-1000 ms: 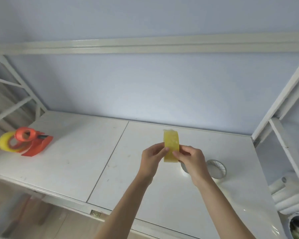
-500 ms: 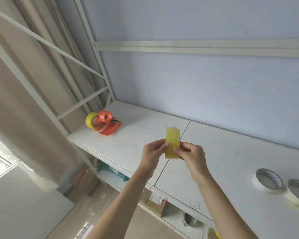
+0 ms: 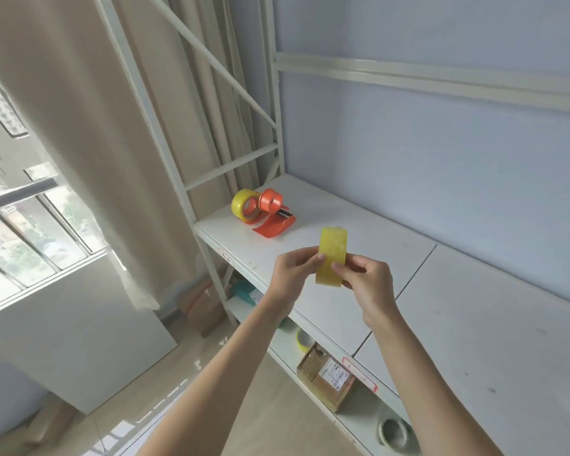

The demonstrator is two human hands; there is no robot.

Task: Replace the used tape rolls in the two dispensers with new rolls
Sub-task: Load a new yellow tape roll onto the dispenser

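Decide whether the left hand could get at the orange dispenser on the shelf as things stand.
Probably not yet: the left hand and right hand both pinch the yellow tape roll. The shelf up to the orange dispenser looks bare, so only the grip hinders.

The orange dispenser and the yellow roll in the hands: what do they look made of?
Orange dispenser: looks like moulded plastic, smooth with a slight sheen, uniform colour. Yellow roll, pinched between left hand and right hand: seems glossy translucent plastic film tape; light shows through it. Its core is not visible.
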